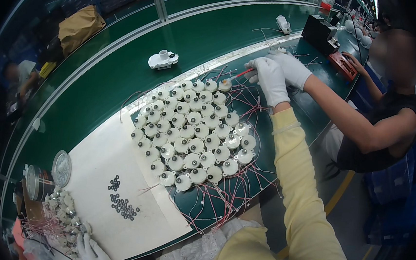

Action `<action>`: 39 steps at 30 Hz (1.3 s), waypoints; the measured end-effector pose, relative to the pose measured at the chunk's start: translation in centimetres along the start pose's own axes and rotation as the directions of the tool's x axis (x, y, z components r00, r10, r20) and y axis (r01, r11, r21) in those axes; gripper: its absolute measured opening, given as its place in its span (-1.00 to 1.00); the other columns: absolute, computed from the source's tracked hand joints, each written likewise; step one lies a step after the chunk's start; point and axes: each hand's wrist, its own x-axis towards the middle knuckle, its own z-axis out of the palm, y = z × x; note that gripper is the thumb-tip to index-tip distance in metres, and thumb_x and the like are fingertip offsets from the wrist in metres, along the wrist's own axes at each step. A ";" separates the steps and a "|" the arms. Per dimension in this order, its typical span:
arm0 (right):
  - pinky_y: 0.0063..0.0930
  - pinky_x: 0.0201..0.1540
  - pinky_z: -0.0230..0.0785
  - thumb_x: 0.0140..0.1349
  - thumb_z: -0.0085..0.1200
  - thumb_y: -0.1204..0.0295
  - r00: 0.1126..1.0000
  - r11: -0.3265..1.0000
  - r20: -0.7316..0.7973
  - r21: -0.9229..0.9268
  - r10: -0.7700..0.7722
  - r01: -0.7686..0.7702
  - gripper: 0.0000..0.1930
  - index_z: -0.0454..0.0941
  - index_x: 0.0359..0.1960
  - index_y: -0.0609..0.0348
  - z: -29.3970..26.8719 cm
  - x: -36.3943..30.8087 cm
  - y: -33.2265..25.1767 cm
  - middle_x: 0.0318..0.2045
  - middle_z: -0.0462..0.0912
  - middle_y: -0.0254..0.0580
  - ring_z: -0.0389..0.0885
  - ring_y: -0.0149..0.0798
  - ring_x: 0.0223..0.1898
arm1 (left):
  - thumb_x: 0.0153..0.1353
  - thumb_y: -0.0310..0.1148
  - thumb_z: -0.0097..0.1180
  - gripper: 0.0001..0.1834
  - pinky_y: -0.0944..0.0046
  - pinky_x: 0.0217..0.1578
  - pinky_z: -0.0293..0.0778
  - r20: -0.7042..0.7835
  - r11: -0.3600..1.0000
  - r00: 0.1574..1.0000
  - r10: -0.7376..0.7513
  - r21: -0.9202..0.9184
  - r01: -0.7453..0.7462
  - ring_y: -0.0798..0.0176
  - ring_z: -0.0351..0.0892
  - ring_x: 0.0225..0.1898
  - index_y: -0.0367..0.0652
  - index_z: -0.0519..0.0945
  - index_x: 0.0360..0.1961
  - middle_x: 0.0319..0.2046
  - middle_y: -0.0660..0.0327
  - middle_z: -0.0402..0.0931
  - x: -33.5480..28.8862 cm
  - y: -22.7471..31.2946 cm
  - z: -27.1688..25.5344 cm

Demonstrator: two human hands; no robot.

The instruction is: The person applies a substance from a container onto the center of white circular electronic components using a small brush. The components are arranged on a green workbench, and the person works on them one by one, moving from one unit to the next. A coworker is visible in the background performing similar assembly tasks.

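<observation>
My right hand [269, 81], white-gloved below a yellow sleeve, grips a thin red-handled brush [241, 74]. The brush tip meets a small round white motor [224, 86] at the far corner of a dense array of such motors [193, 131]. Each has a dark shaft on top and thin red and white wires. At the lower left, my gloved left hand [93, 252] has its fingers stretched out beside a heap of loose motors [62, 209]; its fingertips are partly hard to make out. Small dark rings [124, 206] lie on a white sheet [97, 170] nearby.
A co-worker's gloved hand [293, 70] is right beside my right one. An open tin [37, 183] and its round lid [62, 168] stand at left. White housings [163, 60] sit on the green conveyor [108, 97]. A black box [318, 33] and red device [343, 66] are far right.
</observation>
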 end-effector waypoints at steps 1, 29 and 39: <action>-0.62 -0.49 0.38 0.20 -0.13 0.32 1.000 1.000 -0.012 -0.011 0.013 -0.013 -0.69 0.61 -0.35 0.31 -0.1 0.1 0.1 -0.50 0.67 -0.14 0.60 -0.39 -0.59 | 0.22 -0.53 0.09 -0.84 0.11 -0.04 0.47 -0.008 1.000 1.000 0.004 -0.010 -0.004 -0.10 0.56 -0.08 -0.40 0.63 -0.24 -0.12 -0.15 0.55 0.0 -0.1 0.1; -0.60 -0.63 0.15 0.30 -0.04 -0.06 0.995 0.938 -0.036 0.337 0.093 -0.076 -0.47 0.51 -0.59 0.17 0.2 0.9 1.0 -0.75 0.39 -0.35 0.29 -0.49 -0.72 | 0.21 -0.53 0.08 -0.84 0.13 -0.09 0.50 -0.030 0.999 0.999 0.022 0.041 -0.021 -0.10 0.58 -0.12 -0.37 0.65 -0.25 -0.15 -0.16 0.57 0.1 0.1 -0.3; -0.58 -0.63 0.14 0.33 -0.11 -0.08 0.993 0.976 -0.045 0.198 0.105 -0.094 -0.46 0.51 -0.54 0.17 0.7 1.0 1.3 -0.73 0.39 -0.35 0.31 -0.46 -0.72 | 0.21 -0.51 0.11 -0.85 0.13 -0.09 0.50 -0.039 1.000 0.999 0.018 0.019 -0.017 -0.08 0.58 -0.12 -0.35 0.65 -0.24 -0.14 -0.12 0.57 0.0 -0.2 0.0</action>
